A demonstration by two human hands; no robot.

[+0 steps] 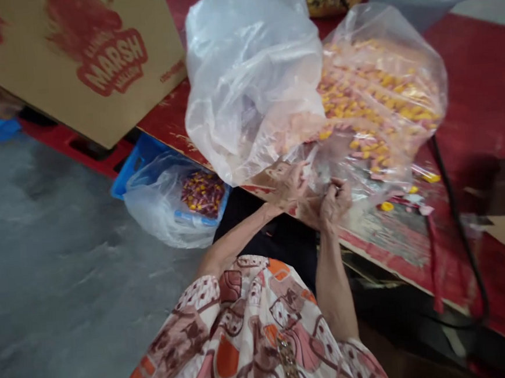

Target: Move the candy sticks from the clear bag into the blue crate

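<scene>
At the table's front edge, my left hand (289, 183) is beside the mouth of a large whitish plastic bag (254, 66). Its fingers look apart, though blur softens them. My right hand (336, 203) is closed in a pinch just to its right, by the lower edge of a clear bag (385, 97) full of small yellow and pink pieces. What the pinch holds is hidden. More of these pieces show through the plastic above both hands. A few loose yellow pieces (386, 206) lie on the table to the right of my right hand.
A cardboard box (141, 104) with red print stands at the left on red supports. Below the table edge, a blue crate (133, 163) holds a plastic-lined load of coloured pieces (203, 194). A dark cable (455, 219) hangs over the red table (481, 89) at the right.
</scene>
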